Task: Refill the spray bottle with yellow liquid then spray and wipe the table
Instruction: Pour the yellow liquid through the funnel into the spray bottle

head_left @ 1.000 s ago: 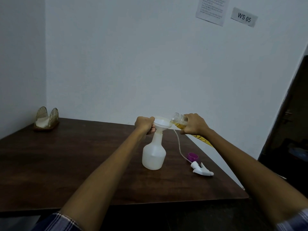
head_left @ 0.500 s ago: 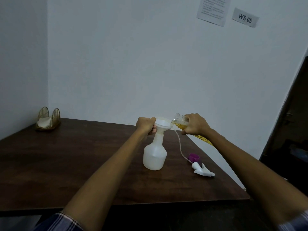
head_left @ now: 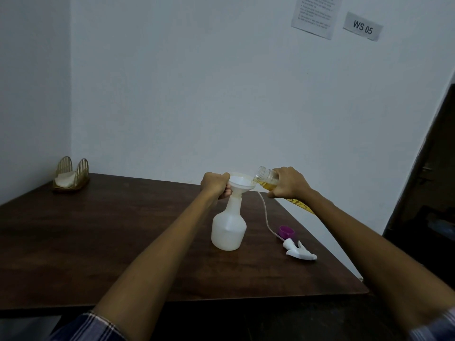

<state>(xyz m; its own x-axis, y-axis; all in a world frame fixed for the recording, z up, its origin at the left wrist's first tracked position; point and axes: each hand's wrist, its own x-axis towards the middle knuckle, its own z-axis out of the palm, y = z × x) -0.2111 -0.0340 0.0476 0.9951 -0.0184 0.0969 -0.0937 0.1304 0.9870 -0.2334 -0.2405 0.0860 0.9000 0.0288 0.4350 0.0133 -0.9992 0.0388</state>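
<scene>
The spray bottle (head_left: 228, 227), white and translucent, stands upright on the tabletop (head_left: 98, 242) just right of the frame's centre, its neck open and carrying a white funnel (head_left: 242, 183). The left hand (head_left: 214, 184) has its fingers curled tight round the funnel's rim and the bottle's neck, steadying both. From the right, the right hand (head_left: 288, 183) has its fingers clamped on a small clear bottle (head_left: 267, 179) of yellow liquid, tipped nearly level with its mouth at the funnel's edge.

This looks like the refill step, mid-pour; how much has gone in cannot be told through the cloudy wall. Next the pour likely needs a steady tilt so nothing runs over the funnel's lip, then the funnel comes off and the spray head (head_left: 299, 251), lying lower right with its dip tube (head_left: 264, 212) trailing back, goes on. A purple cap (head_left: 286, 231) sits beside it. A napkin holder (head_left: 71, 178) stands far left, probably for the wiping.
</scene>
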